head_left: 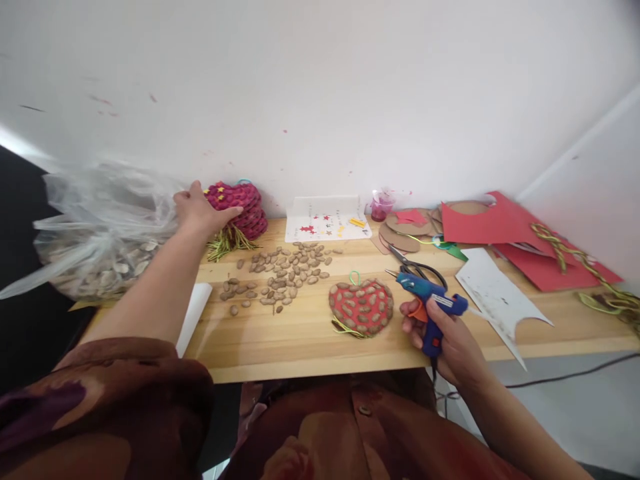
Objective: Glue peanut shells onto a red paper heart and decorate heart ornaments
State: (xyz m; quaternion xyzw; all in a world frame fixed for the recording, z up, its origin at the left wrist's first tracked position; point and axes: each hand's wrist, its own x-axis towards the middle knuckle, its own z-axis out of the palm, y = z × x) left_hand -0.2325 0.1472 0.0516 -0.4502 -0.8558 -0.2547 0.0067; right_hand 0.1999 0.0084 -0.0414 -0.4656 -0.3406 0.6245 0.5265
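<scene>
My right hand is wrapped round a blue glue gun, with fingers at its orange trigger. The gun's nozzle points left, above a red heart studded with brown shells or nuts, which has a green loop on top and yellow-green strands below. My left hand reaches to the back left, thumb and fingers apart. It is at the edge of a stack of purple-pink studded pieces with yellow stars and a yellow-green fringe; whether it touches them I cannot tell.
Loose brown shells or nuts lie mid-table. A plastic bag of pale pieces stands left. Behind are a star sticker sheet and a pink cup. Scissors, white card and red sheets lie right.
</scene>
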